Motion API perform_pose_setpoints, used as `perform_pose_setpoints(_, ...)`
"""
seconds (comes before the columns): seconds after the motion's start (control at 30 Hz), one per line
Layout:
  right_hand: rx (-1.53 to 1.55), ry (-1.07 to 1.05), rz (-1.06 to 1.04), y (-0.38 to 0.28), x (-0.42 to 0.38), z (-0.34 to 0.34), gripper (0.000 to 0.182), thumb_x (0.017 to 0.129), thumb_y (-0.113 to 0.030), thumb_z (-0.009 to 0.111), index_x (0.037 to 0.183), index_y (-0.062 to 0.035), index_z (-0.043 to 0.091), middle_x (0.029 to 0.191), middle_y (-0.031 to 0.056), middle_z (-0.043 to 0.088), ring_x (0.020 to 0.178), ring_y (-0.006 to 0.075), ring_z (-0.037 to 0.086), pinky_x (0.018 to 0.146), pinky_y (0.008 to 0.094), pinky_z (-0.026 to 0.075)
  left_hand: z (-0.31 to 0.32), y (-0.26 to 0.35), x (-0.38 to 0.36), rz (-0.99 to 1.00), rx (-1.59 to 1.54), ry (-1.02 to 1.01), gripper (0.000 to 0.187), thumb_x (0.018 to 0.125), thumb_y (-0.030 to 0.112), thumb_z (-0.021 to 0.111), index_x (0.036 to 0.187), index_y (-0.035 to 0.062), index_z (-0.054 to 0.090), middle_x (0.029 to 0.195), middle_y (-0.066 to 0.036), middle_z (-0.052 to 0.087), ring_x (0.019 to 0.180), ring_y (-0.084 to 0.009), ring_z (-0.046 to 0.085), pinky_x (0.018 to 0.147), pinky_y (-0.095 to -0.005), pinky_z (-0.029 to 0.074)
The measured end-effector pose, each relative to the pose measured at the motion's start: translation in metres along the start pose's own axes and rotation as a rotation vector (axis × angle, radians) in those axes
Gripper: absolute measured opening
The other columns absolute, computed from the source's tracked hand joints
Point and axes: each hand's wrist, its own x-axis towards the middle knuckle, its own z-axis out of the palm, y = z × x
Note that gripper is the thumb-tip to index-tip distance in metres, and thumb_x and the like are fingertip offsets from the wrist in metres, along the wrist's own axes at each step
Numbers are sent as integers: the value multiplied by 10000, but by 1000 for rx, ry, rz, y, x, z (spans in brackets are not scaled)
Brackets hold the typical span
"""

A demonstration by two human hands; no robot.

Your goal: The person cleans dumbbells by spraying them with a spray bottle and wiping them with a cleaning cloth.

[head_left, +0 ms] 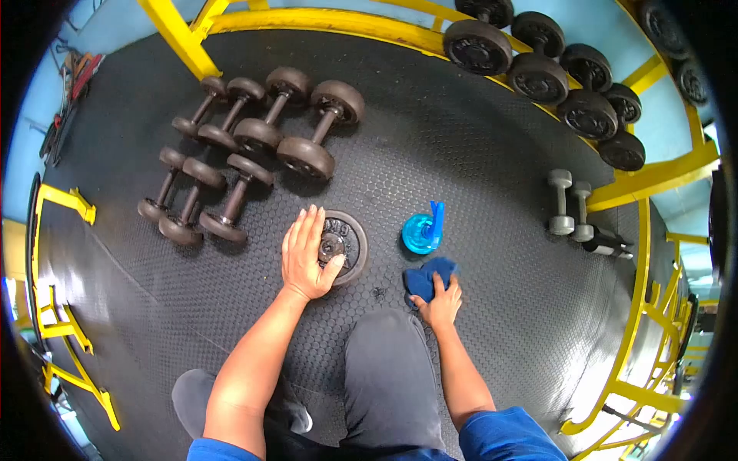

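My left hand (309, 257) lies flat over the left side of a round dark weight (355, 244) with raised lettering and a hub in its middle. The fingers of that hand are stretched out and the thumb is spread across the weight's lower part. To the right, my right hand (440, 301) grips a bunched blue cloth (423, 278) close to the floor. Just beyond the cloth stands a blue spray bottle (419, 233), seen from above, its trigger head pointing away from me.
Several brown dumbbells (319, 138) lie in two rows at the upper left of the black rubber floor (477, 184). A yellow rack (646, 180) holds more dumbbells at the upper right. Two grey dumbbells (560, 201) lie near its foot. My knee (388, 369) is between my arms.
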Motion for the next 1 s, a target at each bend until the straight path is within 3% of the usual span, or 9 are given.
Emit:
perform_pose_setpoints(0.1,326,77,-171,27,-10,19,378,660,-124,778,1013,-78,649,1173,184,601,1086,329,585,949,427,471,0,-7,0,25,-64,45,969,826,649,534,1499,-18,330,1504,-239,405,1388,-406,389,1145,-490,268)
perform_pose_setpoints(0.17,568,118,9,-13,-28,-34,279,661,-72,723,907,-52,593,1013,163,636,962,293,625,882,398,494,-4,-8,-1,18,-73,33,1018,804,693,536,1497,-24,327,1497,-234,416,1385,-402,394,1143,-491,270)
perform_pose_setpoints(0.23,728,213,-227,-52,-30,-94,243,656,-71,706,828,-42,536,1036,161,623,984,295,620,884,393,494,-2,-12,-4,-3,-97,48,1044,795,719,527,1494,-30,326,1489,-243,420,1384,-399,395,1141,-485,277)
perform_pose_setpoints(0.33,507,368,-634,-138,-13,-134,365,679,-106,703,1028,-31,627,1211,248,587,1138,408,578,996,479,457,1,-18,-2,-31,-230,113,1020,819,681,537,1506,-32,293,1444,-259,472,1343,-399,452,1130,-453,309)
perform_pose_setpoints(0.47,14,184,-755,-244,7,-75,612,847,-394,572,1373,-83,543,1517,243,382,1399,427,363,1141,567,278,-7,-9,6,-302,-737,265,830,912,484,532,1541,26,245,1377,-285,529,1245,-397,556,1054,-414,423)
perform_pose_setpoints(0.57,26,78,-884,-257,-13,-71,583,836,-392,630,1353,-127,568,1526,212,375,1417,412,333,1166,566,233,6,-81,26,-729,-1344,180,653,969,440,534,1479,54,402,1329,-183,595,1190,-256,596,961,-367,482)
perform_pose_setpoints(0.63,60,10,-1042,-229,-34,-77,506,823,-349,651,1273,-119,615,1498,175,425,1414,372,354,1164,554,253,-57,-73,56,-810,-1049,-222,612,963,472,561,1425,77,492,1289,-96,619,1155,-204,589,903,-352,492)
perform_pose_setpoints(0.83,111,430,-660,-237,17,-70,392,776,-270,662,1090,-35,651,1365,189,550,1300,382,476,1028,520,388,-52,-62,73,-425,-963,-207,583,979,452,562,1374,25,538,1281,-76,618,1151,-180,561,980,-321,438)
perform_pose_setpoints(1.0,138,153,-1012,-262,-11,-54,403,798,-296,667,1107,-37,666,1358,148,563,1320,339,465,1077,500,368,3,-72,92,-424,-1134,-327,649,973,526,515,1450,88,470,1349,-121,577,1178,-240,552,984,-382,428)
